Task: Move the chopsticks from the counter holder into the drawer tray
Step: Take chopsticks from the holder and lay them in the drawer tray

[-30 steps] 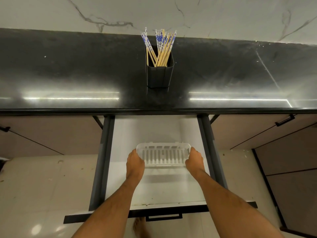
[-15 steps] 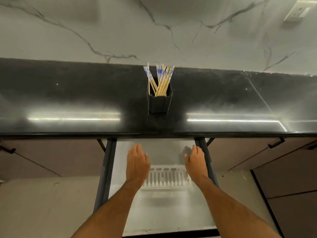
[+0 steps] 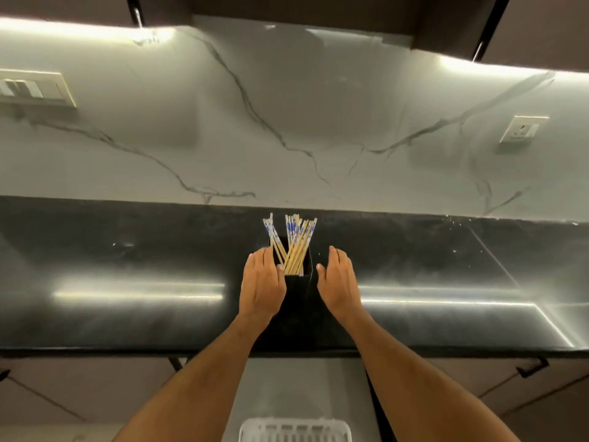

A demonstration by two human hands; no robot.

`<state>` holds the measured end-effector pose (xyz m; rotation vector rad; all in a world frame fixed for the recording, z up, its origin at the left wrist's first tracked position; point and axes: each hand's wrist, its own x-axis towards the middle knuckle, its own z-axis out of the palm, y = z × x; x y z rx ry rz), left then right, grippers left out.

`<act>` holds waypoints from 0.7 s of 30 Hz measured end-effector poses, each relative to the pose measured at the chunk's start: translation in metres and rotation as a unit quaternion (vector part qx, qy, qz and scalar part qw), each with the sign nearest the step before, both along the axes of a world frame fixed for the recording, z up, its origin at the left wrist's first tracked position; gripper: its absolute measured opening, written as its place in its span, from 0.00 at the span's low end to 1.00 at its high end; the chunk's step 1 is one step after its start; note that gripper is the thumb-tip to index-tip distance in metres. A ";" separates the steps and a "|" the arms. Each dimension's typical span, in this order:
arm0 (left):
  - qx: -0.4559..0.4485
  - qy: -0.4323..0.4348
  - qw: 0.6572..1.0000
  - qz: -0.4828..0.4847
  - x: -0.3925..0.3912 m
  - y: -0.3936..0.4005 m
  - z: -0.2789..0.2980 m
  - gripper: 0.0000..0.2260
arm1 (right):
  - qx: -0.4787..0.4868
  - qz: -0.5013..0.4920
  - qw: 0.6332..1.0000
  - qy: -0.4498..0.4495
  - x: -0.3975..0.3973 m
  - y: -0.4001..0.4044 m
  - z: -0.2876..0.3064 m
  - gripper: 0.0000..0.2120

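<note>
A black square holder [image 3: 298, 290] stands on the dark counter, filled with several wooden chopsticks [image 3: 294, 242] that have blue-and-white tops. My left hand [image 3: 262, 282] is against the holder's left side, fingers straight and together, thumb near the rim. My right hand [image 3: 338, 280] hovers just right of the holder, fingers extended, a small gap between it and the holder wall. Neither hand holds anything. The white slotted tray [image 3: 294, 430] lies in the open drawer at the bottom edge of the view, partly cut off.
The black counter [image 3: 127, 282] runs across the view, with a marble backsplash behind it. A switch plate [image 3: 35, 89] and a socket [image 3: 524, 129] sit on the wall. The drawer's dark side rail [image 3: 377, 406] runs below the counter edge.
Both hands left the tray in the drawer and rose to the counter, now flanking the holder. The view tilted upward, so the tray slid to the bottom edge.
</note>
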<state>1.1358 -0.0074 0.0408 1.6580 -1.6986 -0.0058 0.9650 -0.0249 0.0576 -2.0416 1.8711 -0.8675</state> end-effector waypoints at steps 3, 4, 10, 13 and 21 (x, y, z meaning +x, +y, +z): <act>0.020 0.006 1.000 -0.002 -0.008 -0.034 0.004 0.09 | 0.021 -0.003 1.000 -0.019 0.007 -0.037 0.008 0.25; 0.024 0.010 1.000 -0.005 -0.012 -0.044 0.004 0.10 | 0.033 -0.007 0.999 -0.026 0.009 -0.048 0.009 0.24; 0.034 0.007 0.999 -0.024 -0.032 -0.087 -0.003 0.14 | 0.115 -0.046 0.986 -0.111 0.020 -0.102 -0.009 0.22; 0.044 0.001 0.998 -0.054 -0.037 -0.101 -0.013 0.10 | 0.134 -0.067 0.972 -0.180 0.026 -0.117 -0.018 0.19; 0.054 -0.075 0.991 -0.097 -0.035 -0.116 -0.029 0.11 | 0.132 -0.106 0.948 -0.268 0.041 -0.142 -0.022 0.08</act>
